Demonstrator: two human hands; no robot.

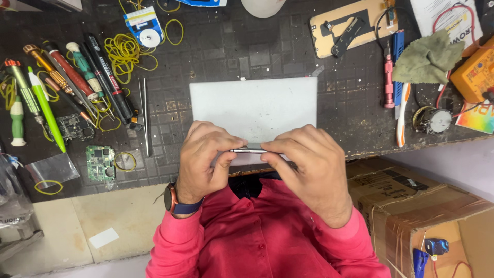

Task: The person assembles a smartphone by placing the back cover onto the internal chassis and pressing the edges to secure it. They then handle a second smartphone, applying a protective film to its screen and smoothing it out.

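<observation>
Silver-edged and thin, a slim phone (248, 151) is held edge-on between my two hands at the near rim of the workbench (231, 51), just above a pale grey work mat (252, 105). My left hand (206, 157) pinches one end with thumb and curled fingers pressed together; my right hand (309, 164) clamps the other end, fingers closed over it, thumb hidden from me.

As I judge it, the risk is in the grip: both hands squeeze a narrow edge, so uneven pressure could bend the body or crack a glass face, and a slip would drop it off the bench edge toward my red shirt (262, 237).

Around the mat the dark gridded bench is crowded: screwdrivers (72, 72) and pens lie in a fan at the left, with tweezers (145, 116), yellow rubber bands (123, 51) and two small circuit boards (100, 162). Well apart at the far right lie an opened phone back (350, 25), a green cloth (429, 56) and an orange meter (476, 74). A taped cardboard box (422, 211) sits below the bench at the right, over a pale floor.
</observation>
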